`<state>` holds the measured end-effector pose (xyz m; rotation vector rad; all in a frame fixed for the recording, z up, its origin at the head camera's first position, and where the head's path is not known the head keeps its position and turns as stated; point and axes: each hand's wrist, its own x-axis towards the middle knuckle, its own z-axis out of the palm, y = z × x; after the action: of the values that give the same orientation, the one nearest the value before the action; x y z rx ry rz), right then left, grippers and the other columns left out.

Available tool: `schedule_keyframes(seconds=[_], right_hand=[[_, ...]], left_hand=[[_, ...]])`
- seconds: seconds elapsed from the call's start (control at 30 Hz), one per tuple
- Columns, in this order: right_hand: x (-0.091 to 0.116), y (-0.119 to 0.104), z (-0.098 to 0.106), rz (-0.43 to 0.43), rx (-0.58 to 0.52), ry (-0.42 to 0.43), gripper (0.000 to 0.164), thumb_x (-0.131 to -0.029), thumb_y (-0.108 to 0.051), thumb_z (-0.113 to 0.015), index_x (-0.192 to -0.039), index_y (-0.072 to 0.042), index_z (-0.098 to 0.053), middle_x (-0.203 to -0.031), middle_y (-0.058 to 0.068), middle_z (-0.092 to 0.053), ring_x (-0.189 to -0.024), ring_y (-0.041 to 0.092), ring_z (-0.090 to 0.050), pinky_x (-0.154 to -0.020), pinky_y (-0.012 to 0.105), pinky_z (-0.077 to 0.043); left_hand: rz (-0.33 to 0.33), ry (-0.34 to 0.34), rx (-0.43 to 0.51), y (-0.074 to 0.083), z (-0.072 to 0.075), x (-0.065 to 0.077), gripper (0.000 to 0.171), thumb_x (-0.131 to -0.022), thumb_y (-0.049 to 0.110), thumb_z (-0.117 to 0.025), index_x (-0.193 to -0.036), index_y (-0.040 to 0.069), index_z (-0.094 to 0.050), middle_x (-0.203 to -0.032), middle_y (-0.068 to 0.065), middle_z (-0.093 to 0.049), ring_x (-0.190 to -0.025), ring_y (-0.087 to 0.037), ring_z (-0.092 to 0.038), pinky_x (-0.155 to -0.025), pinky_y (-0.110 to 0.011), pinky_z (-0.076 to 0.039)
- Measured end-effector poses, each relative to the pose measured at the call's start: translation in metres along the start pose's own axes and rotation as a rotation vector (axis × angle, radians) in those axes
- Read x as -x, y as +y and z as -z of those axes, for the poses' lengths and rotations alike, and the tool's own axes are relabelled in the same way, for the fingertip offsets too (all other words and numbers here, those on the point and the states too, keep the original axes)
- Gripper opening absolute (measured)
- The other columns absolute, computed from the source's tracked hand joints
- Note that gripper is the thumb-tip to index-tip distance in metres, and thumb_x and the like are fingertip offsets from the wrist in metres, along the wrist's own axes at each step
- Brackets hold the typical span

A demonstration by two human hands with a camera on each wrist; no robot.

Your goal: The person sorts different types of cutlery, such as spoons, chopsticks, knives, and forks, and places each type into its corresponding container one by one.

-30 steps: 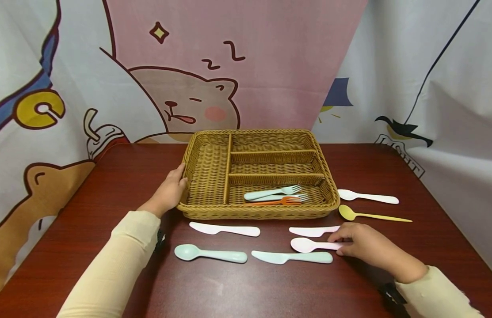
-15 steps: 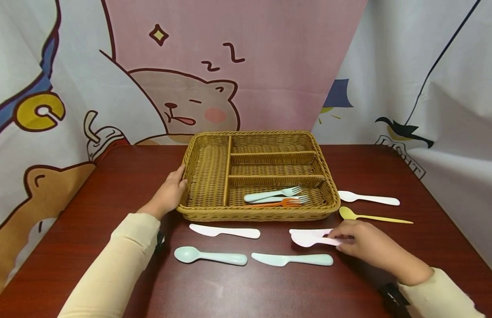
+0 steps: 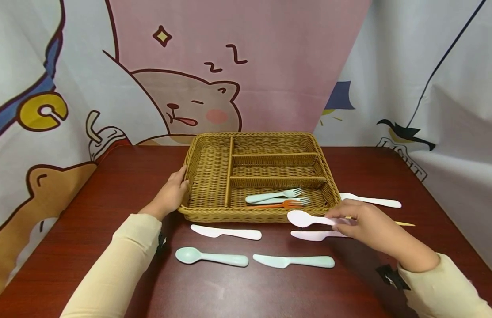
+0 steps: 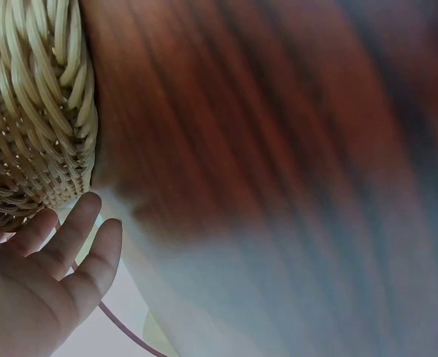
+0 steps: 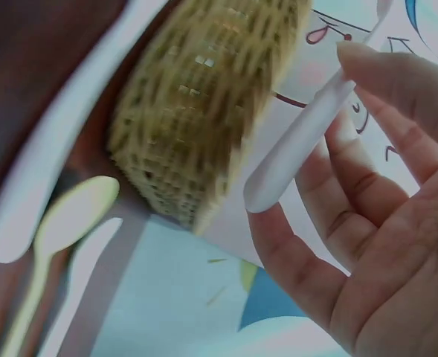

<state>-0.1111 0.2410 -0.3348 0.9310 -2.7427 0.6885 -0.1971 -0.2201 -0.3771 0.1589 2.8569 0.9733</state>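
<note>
My right hand [image 3: 373, 227] pinches a pale pink spoon [image 3: 301, 218] by its handle, thumb against fingers. The spoon's bowl points left and overlaps the front right edge of the wicker basket [image 3: 214, 215] in the head view. Filling much of the right wrist view is the held handle [image 5: 300, 152]. Below the spoon lies a pale pink knife [image 3: 309, 236], its handle end partly behind the hand. My left hand [image 3: 170, 196] touches the basket's left side; in the left wrist view its relaxed fingers [image 4: 88, 260] extend beside the woven wall [image 4: 36, 111].
Pale green forks [image 3: 269, 195] and an orange fork [image 3: 275, 204] lie in the front right compartment. A white knife [image 3: 226, 232], green spoon [image 3: 214, 257] and green knife [image 3: 295, 261] lie before the basket. Right of it are a white utensil [image 3: 377, 201] and a yellow spoon [image 5: 73, 216].
My right hand has lifted the pink spoon off the table and moved it up and away, from beside the pink knife toward the basket's front edge. The left hand stays at the basket.
</note>
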Motion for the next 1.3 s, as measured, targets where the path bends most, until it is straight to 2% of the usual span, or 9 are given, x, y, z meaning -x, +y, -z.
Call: schedule_keyframes(seconds=[0.1,0.27,0.4,0.6,0.83,1.07,1.3], right_hand=[[-0.011,-0.003,0.007,-0.016,-0.015,-0.004,0.026,-0.074,0.001,-0.079,-0.095,-0.014,-0.075,-0.092,-0.006,-0.064,-0.073,0.0,-0.051,-0.057,0.023,-0.046],[-0.034,-0.006,0.017,-0.06,-0.007,-0.023,0.021,-0.079,-0.001,-0.076,-0.099,-0.011,-0.075,-0.094,-0.003,-0.065,-0.073,0.006,-0.052,-0.059,0.026,-0.046],[-0.053,-0.006,0.022,-0.065,-0.023,-0.046,0.019,-0.084,-0.004,-0.074,-0.102,-0.009,-0.075,-0.098,0.002,-0.066,-0.076,0.01,-0.053,-0.062,0.027,-0.046],[-0.082,-0.005,0.028,-0.052,0.008,-0.046,0.02,-0.084,-0.003,-0.073,-0.103,-0.008,-0.075,-0.098,0.005,-0.067,-0.076,0.014,-0.057,-0.063,0.031,-0.047],[-0.108,-0.001,0.028,-0.145,-0.004,-0.103,0.021,-0.09,-0.007,-0.067,-0.11,-0.007,-0.072,-0.101,0.009,-0.064,-0.079,0.02,-0.055,-0.066,0.036,-0.046],[-0.131,0.007,0.022,-0.144,-0.006,-0.086,0.023,-0.091,-0.006,-0.066,-0.112,-0.003,-0.071,-0.1,0.011,-0.064,-0.086,0.024,-0.059,-0.074,0.041,-0.047],[-0.15,0.016,0.015,-0.214,-0.039,-0.113,0.026,-0.094,-0.01,-0.063,-0.118,-0.003,-0.068,-0.104,0.014,-0.062,-0.09,0.027,-0.057,-0.076,0.044,-0.046]], left_hand=[[0.005,0.0,0.004,0.001,0.0,0.001,0.058,-0.106,0.018,-0.028,-0.155,0.001,-0.003,-0.154,-0.028,-0.015,-0.141,-0.043,-0.021,-0.113,-0.055,-0.02],[0.01,-0.001,0.0,0.001,0.0,0.001,0.058,-0.106,0.018,-0.028,-0.155,0.001,-0.003,-0.154,-0.028,-0.014,-0.141,-0.043,-0.02,-0.113,-0.056,-0.02],[0.012,-0.001,0.001,0.0,0.0,0.0,0.058,-0.106,0.018,-0.028,-0.155,0.001,-0.003,-0.154,-0.028,-0.014,-0.142,-0.043,-0.019,-0.113,-0.056,-0.019],[0.018,-0.002,0.013,0.001,0.0,0.0,0.058,-0.106,0.019,-0.028,-0.155,0.001,-0.003,-0.155,-0.028,-0.014,-0.142,-0.042,-0.018,-0.113,-0.056,-0.02],[0.018,-0.004,0.007,0.0,0.0,0.0,0.058,-0.106,0.019,-0.028,-0.155,0.002,-0.003,-0.155,-0.027,-0.014,-0.142,-0.042,-0.018,-0.113,-0.056,-0.02],[0.011,0.002,0.011,-0.001,-0.002,0.0,0.058,-0.106,0.019,-0.028,-0.155,0.002,-0.004,-0.155,-0.027,-0.015,-0.141,-0.042,-0.021,-0.113,-0.056,-0.021],[0.014,0.01,-0.001,-0.001,-0.002,-0.001,0.057,-0.106,0.019,-0.029,-0.155,0.001,-0.005,-0.155,-0.027,-0.015,-0.142,-0.041,-0.019,-0.114,-0.054,-0.02]])
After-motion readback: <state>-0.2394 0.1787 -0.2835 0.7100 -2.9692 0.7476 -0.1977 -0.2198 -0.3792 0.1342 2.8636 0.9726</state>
